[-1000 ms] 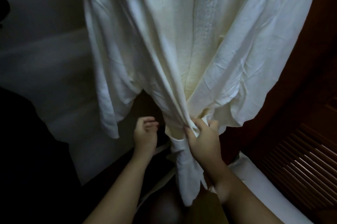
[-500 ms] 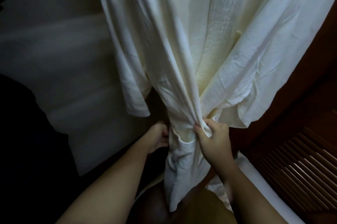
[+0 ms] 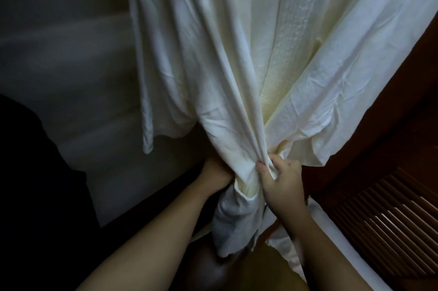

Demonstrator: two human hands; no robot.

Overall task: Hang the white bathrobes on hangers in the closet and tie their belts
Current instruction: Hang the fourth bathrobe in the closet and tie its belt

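We see the white crinkled-cotton bathrobe hanging upright from above, its front panels gathered to a narrow waist at lower centre. Our right hand bunches that waist, its fingers curled and pinching a fold of cloth. Our left hand reaches behind the gathered cloth on the opposite side; its fingers are hidden, so we cannot tell their state. A dark slatted wooden door stands at right
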